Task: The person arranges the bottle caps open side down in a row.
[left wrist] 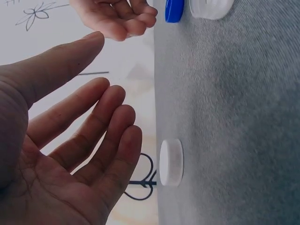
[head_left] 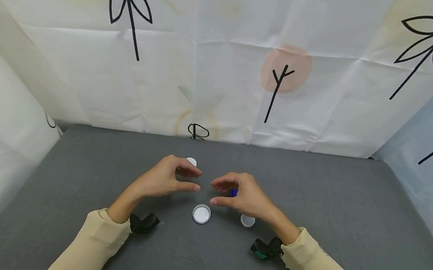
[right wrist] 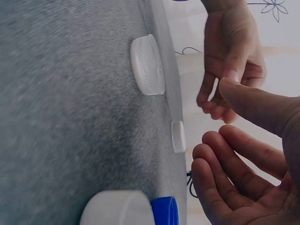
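Observation:
My left hand [head_left: 163,177] is held above the grey table with thumb and fingers apart and nothing between them. Beyond it lies a white bottle cap [head_left: 191,161], partly covered by the fingers; the left wrist view shows this cap [left wrist: 172,162] whole. Facing the left hand, my right hand [head_left: 250,198] also hovers with loosely bent fingers, holding nothing. A blue cap [head_left: 234,193] shows behind it, partly hidden; the right wrist view has this blue cap [right wrist: 165,212] beside a white cap [right wrist: 117,208]. Between the forearms sits a larger ribbed white lid [head_left: 201,214], hollow side up.
A smaller white cap [head_left: 247,221] lies below the right wrist. Dark wrist-camera mounts sit at the left wrist [head_left: 144,224] and right wrist [head_left: 267,248]. A printed white curtain [head_left: 223,85] hangs at the table's back edge, with more cloth at both sides.

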The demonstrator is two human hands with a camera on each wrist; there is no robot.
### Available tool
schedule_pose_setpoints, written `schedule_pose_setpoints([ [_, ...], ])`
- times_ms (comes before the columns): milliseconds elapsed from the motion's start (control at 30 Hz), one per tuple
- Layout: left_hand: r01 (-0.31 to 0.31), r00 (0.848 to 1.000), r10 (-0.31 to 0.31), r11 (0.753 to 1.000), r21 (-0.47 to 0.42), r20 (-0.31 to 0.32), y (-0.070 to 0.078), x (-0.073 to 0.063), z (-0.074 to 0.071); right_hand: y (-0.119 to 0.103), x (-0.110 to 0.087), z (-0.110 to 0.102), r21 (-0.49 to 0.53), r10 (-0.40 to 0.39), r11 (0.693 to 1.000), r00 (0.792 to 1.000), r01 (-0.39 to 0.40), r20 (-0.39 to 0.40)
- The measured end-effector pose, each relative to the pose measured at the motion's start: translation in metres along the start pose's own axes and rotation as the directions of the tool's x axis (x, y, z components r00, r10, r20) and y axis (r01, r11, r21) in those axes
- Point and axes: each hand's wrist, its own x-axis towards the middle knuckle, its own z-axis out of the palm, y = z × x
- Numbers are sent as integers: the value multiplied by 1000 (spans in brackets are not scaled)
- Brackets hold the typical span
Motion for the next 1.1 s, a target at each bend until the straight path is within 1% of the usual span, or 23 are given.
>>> schedule_pose_setpoints([
  [100, -11, 1000, 11, 1000, 5, 8, 1, 2, 4, 2, -5, -1, -18, -14, 1000, 1000, 14, 11],
  [167, -4, 1000, 4, 1000, -5, 13, 0, 1, 6, 3, -6, 0, -18, -28, 999, 999, 29, 15],
  [267, 2, 1000, -2, 1000, -21, 27, -1, -2, 11, 6, -7, 2, 3, -41, 999, 999, 41, 8],
  [400, 5, 999, -4, 1000, -14, 34, -5, -8, 16, 9, -8, 6, 15, -48, 999, 999, 48, 0],
  [500, 4, 1000, -4, 1000, 1, 29, -8, -11, 19, 11, -9, 8, -4, -58, 998, 998, 58, 5],
  [700, 21, 999, -20, 1000, -19, 39, -13, -16, 25, 11, -10, 10, -19, -43, 999, 999, 43, 20],
  [867, 26, 998, -25, 999, -25, 57, -18, -20, 27, 10, -11, 12, -35, -49, 998, 998, 50, 34],
  [1100, 9, 997, -2, 996, -85, 83, -23, -22, 26, 9, -11, 16, -80, -80, 993, 996, 82, 32],
])
